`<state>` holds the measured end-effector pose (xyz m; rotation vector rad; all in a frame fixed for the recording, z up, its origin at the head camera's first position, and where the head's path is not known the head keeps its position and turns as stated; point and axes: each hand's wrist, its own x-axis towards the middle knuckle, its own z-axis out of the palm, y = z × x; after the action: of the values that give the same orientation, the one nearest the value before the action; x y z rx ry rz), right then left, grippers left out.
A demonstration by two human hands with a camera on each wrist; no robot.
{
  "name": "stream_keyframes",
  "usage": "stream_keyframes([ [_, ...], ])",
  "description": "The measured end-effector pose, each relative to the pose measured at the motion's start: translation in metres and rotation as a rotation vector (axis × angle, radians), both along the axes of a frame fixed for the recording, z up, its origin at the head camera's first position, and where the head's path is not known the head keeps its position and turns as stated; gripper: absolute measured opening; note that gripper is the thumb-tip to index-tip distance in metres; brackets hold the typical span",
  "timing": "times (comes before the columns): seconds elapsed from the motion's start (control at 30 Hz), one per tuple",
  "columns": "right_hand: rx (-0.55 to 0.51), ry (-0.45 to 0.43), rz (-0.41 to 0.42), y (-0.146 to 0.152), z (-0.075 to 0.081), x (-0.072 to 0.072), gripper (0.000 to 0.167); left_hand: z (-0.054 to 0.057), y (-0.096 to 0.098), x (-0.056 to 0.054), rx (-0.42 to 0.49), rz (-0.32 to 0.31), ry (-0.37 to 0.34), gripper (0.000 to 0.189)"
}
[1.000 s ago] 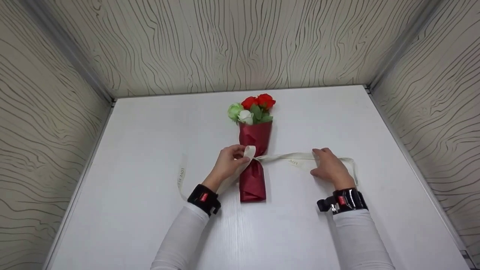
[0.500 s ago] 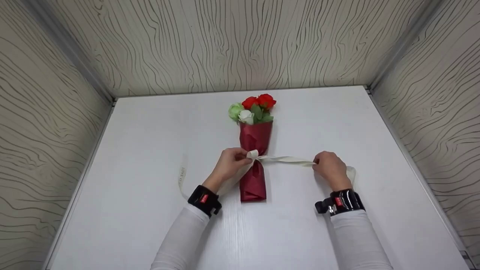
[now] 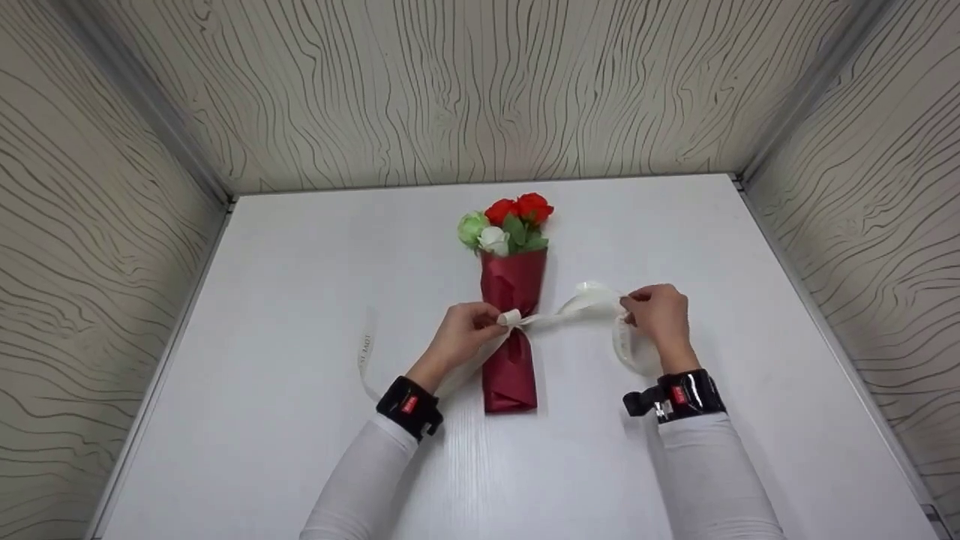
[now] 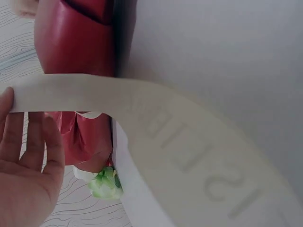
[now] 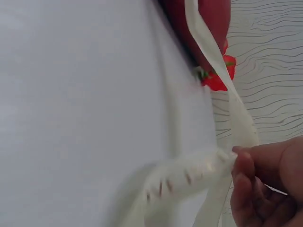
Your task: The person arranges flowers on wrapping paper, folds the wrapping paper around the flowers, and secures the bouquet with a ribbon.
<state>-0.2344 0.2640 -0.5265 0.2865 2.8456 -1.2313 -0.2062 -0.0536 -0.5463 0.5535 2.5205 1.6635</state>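
Note:
A bouquet [image 3: 514, 285] in dark red wrapping lies upright in the head view, with red, white and green flowers [image 3: 506, 221] at its top. Cream printed ribbon [image 3: 574, 306] goes round its narrow waist. My left hand [image 3: 466, 330] pinches a small ribbon loop [image 3: 509, 318] at the waist, thumb against fingers. To the right, my right hand [image 3: 661, 315] pinches the other stretch of ribbon between thumb and fingertips, a loose end hanging below it. In the left wrist view, the ribbon [image 4: 75, 92] runs from the left hand's thumb across the wrapping. The right wrist view shows lettering on the ribbon [image 5: 184, 177].
The left ribbon tail [image 3: 364, 356] lies curved on the white table [image 3: 300, 262]. Wood-grain patterned panels [image 3: 480, 90] stand at the back and both sides. Each wrist wears a black camera strap [image 3: 410, 405].
The right hand has taken hold of the ribbon and raised it slightly away from the near edge, so the stretch now slackens and twists. The left hand's loop has become smaller.

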Motion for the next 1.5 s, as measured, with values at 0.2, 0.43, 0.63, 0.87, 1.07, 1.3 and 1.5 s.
stream_keyframes([
  [0.2,-0.189,0.120,-0.032,-0.027,0.038,-0.011,0.022,-0.001,-0.003,0.004,-0.099,0.010,0.124,0.004],
  [0.43,-0.171,0.233,0.024,-0.070,0.077,-0.021,0.016,-0.001,-0.002,0.010,-0.102,-0.005,0.148,0.007],
  [0.63,-0.517,0.190,0.232,-0.110,0.089,-0.030,0.019,-0.002,0.001,0.013,-0.103,-0.015,0.126,0.005],
  [0.87,-0.584,0.143,0.504,-0.147,0.085,-0.040,0.019,-0.003,0.004,0.013,-0.092,-0.034,0.143,0.006],
  [1.07,-0.473,0.067,0.685,-0.168,0.065,-0.041,0.013,-0.003,0.004,0.014,-0.105,-0.046,0.152,0.008],
  [1.3,-0.300,0.036,0.768,-0.172,0.053,-0.041,0.027,-0.003,0.004,0.014,-0.131,-0.036,0.126,0.005],
  [1.5,-0.206,0.072,0.749,-0.161,0.052,-0.038,0.039,-0.004,0.004,0.013,-0.114,-0.026,0.146,0.006],
])
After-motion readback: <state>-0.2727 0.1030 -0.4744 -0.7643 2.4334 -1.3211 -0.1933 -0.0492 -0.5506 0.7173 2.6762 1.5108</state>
